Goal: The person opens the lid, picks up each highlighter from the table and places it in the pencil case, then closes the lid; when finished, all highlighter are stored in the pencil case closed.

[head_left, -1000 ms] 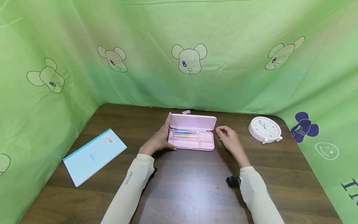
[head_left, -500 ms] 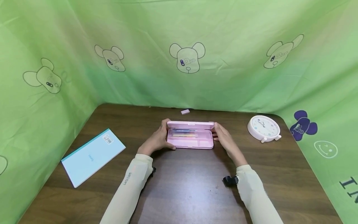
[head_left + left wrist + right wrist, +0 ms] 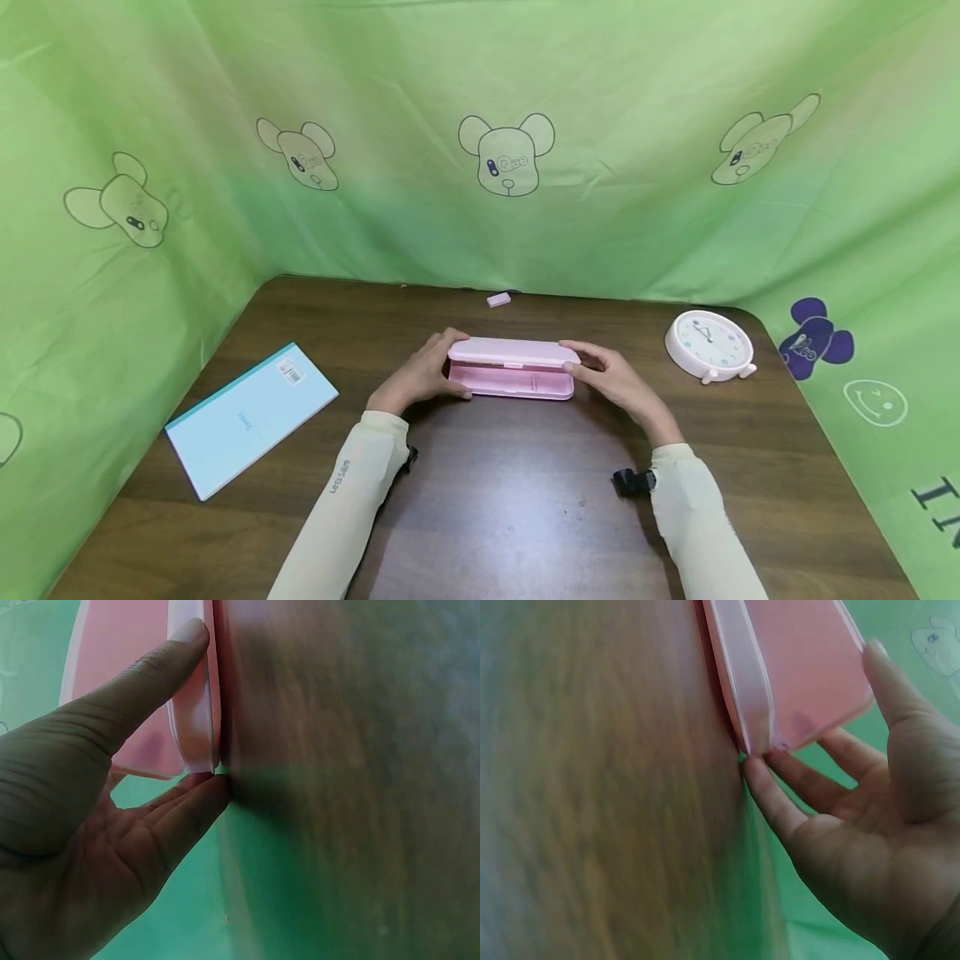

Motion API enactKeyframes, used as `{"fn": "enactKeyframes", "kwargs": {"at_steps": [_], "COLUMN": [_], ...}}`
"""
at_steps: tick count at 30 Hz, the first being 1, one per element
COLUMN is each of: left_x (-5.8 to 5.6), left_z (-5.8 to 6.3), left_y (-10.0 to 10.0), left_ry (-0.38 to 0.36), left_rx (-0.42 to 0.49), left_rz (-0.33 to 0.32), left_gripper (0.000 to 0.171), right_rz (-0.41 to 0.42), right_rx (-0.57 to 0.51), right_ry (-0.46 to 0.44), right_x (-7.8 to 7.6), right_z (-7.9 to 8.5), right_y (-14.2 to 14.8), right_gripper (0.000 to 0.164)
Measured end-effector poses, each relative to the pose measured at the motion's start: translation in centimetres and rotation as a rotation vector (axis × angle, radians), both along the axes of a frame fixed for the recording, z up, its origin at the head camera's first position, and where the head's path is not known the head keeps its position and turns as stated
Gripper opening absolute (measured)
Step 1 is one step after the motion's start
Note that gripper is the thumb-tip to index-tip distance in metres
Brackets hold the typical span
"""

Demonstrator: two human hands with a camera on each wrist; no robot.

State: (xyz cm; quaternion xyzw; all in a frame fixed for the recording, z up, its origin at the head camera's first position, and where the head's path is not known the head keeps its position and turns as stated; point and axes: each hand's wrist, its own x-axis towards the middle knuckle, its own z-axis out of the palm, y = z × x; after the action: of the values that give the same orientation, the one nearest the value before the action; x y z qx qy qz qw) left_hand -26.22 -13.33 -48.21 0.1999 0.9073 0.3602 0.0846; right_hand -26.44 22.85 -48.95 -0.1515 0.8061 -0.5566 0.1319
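A pink pencil case [image 3: 480,385] lies on the table with its lid [image 3: 510,352] tilted partway down over the tray. The lid now hides the pens inside; part of the front compartment still shows. My left hand [image 3: 422,372] grips the case's left end, thumb at the front and fingers behind. In the left wrist view, the thumb lies along the side wall of the pencil case [image 3: 193,720]. My right hand [image 3: 618,382] holds the lid's right corner between thumb and fingers. The right wrist view has its thumb at the edge of the raised lid [image 3: 810,667], fingertips near the case's end.
Behind the case lies a small pink block [image 3: 498,300]. A white round alarm clock [image 3: 710,346] is at the back right of the wooden table [image 3: 517,500]. On the left lies a light-blue notebook [image 3: 251,421]. A green printed curtain [image 3: 390,200] hangs around the table.
The lid has swung forward and down from upright, covering the pens. My right hand has come from beside the case onto the lid's right corner. The left hand stays at the left end.
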Motion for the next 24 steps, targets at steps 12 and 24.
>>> {"fn": "enactKeyframes", "kwargs": {"at_steps": [12,24], "left_x": [0.4,-0.4], "left_z": [1.0,-0.1], "left_y": [0.7,0.0], "left_ry": [-0.012,-0.019], "left_rx": [-0.061,-0.038], "left_rz": [-0.007,-0.019], "left_gripper": [0.081,0.082], "right_rz": [0.099,0.099], "right_rx": [0.148,0.213], "right_ry": [0.115,0.207], "right_x": [-0.2,-0.2], "right_z": [-0.1,-0.1], "right_y": [0.1,-0.1], "right_gripper": [0.072,0.074]}}
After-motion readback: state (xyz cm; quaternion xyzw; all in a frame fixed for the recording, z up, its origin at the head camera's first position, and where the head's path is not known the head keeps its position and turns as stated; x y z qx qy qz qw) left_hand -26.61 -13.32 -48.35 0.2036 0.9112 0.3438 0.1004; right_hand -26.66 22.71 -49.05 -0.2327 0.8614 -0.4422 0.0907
